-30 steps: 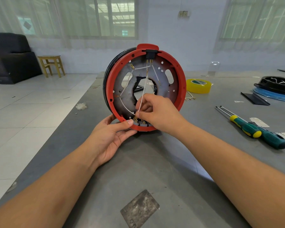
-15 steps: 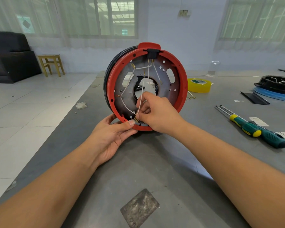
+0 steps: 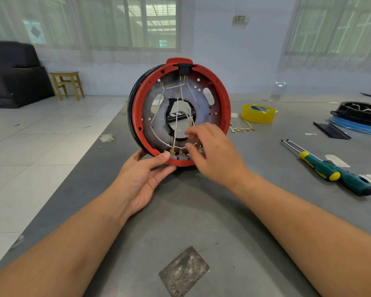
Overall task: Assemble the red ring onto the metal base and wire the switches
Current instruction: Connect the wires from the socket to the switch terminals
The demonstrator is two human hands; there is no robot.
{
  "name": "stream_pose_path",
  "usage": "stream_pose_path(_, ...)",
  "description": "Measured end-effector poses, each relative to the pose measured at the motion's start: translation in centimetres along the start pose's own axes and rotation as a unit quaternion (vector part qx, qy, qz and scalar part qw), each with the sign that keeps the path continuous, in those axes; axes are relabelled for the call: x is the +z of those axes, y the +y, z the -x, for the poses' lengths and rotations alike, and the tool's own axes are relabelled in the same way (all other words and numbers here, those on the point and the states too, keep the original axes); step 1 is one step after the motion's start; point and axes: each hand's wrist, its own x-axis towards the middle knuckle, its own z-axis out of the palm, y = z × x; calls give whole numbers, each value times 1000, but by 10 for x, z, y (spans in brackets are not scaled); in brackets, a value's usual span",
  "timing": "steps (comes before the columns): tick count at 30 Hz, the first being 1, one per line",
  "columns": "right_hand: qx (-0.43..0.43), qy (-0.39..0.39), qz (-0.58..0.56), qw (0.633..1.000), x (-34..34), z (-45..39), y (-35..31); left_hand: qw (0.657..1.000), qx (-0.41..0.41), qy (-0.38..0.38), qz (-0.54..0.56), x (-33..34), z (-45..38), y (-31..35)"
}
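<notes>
Steadying upright red ring [image 3: 137, 116] on worktop [image 3: 201, 211], left hand [image 3: 141, 176] grips lower rim; right hand [image 3: 210, 151], nearer, fingers loose, hovers beside bottom switch terminals [image 3: 177, 152], holding nothing discernible.

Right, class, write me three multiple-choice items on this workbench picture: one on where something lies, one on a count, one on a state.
1. The yellow roll of tape lies where?
A. on the floor
B. on the grey table, right of the red plastic ring
C. on the stool

2. How many screwdrivers with green and yellow handles lie on the table?
A. two
B. four
C. none

3. The ring assembly is
A. lying flat
B. hanging from the wall
C. standing on edge, steadied by the left hand

Answers: 1 B, the tape sits on the table beyond the right hand. 2 A, two shafts lie side by side. 3 C, its face points at the camera.
</notes>
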Motion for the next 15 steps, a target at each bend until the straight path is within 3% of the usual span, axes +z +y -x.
stream_pose_path(6,-37,-113,145,982,-10,17,13,999,-21,33,8,-2,1,1)
stream_pose_path(15,-65,-72,169,981,3,15,8,1000,6,28,6,-2,-1,-1)
